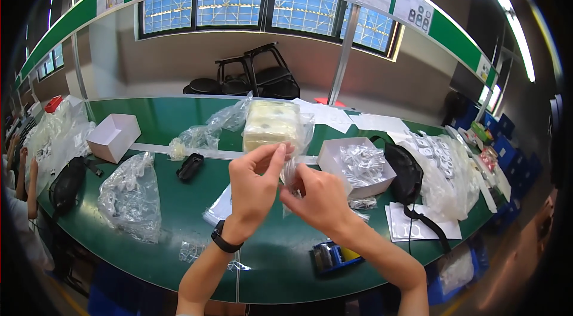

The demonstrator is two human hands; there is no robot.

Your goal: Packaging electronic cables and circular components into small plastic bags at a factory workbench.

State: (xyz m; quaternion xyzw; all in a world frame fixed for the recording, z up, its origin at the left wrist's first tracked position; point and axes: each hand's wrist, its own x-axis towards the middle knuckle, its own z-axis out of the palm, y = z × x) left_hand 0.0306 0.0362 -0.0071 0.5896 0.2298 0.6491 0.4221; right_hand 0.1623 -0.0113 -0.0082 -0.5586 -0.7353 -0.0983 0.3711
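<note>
My left hand (256,182), with a black watch (222,237) on its wrist, is raised over the bench with thumb and fingertips drawn together. What it pinches, if anything, is too small to make out. Close beside it, my right hand (319,193) curls its fingers around a whitish, see-through bundle (290,173), mostly hidden by the fingers. Behind both hands stands a plastic-wrapped, pale yellow stack (271,122). A white box (387,183) of coiled white cables (361,164) is just right of my right hand.
On the green bench (197,202) lie a clear bag of white parts (131,196), a black pouch (190,167), an open white box (113,137), a blue tray (334,259) and a black bag (404,173). Bagged white parts (444,167) pile up right. Another person's arm (31,187) shows far left.
</note>
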